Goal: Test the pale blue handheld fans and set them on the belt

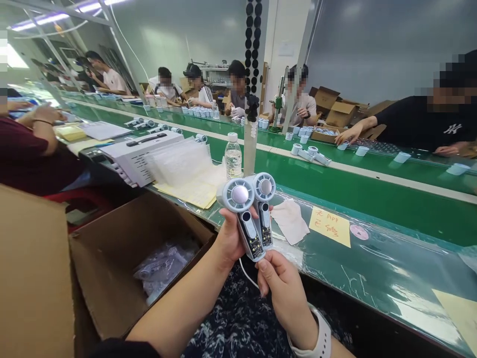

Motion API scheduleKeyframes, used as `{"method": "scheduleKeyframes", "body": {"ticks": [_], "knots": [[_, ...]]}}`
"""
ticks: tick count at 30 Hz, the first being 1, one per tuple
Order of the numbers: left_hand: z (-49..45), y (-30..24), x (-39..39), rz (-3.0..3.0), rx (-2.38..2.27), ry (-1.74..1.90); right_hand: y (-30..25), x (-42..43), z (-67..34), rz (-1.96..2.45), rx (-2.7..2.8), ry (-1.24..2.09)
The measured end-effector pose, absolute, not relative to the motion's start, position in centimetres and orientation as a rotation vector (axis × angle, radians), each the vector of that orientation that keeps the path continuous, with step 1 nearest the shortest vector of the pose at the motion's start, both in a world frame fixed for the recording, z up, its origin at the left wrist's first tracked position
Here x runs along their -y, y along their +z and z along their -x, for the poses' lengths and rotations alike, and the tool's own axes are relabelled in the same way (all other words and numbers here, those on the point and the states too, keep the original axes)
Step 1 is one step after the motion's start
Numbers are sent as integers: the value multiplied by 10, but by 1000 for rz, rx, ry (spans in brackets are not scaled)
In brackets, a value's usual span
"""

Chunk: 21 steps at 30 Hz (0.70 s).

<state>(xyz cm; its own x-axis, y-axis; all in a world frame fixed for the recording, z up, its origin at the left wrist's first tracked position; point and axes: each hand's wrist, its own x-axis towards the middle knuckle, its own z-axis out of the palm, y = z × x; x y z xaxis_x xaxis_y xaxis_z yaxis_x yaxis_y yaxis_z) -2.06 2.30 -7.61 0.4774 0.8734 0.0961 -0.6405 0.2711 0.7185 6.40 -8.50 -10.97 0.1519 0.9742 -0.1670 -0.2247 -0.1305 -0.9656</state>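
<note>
My left hand (233,231) grips two small white handheld fans, their round heads tilted up. The nearer fan (238,196) and the farther fan (265,187) each have a silver hub, and their open handles expose dark circuit boards. My right hand (281,291), with a white watch strap on the wrist, pinches the lower end of the nearer handle. A thin white cable (248,276) runs down behind that hand. Where the cable ends is hidden.
An open cardboard box (112,248) holding clear bagged parts stands to my left. Along the green bench lie a white cloth (290,221), a yellow note (330,226), a water bottle (233,156) and white cartons (141,159). Co-workers sit along the benches.
</note>
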Motion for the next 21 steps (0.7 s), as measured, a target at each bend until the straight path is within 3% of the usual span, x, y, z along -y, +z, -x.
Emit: {"method": "scheduleKeyframes", "body": {"ticks": [9,21], "knots": [[17,-73,-25,-623,-346,1065,-106,85,-76,1216,1099,1182],[19,-73,-19,-699,-329,1028,-111,83,-77,1252,835,1244]]}}
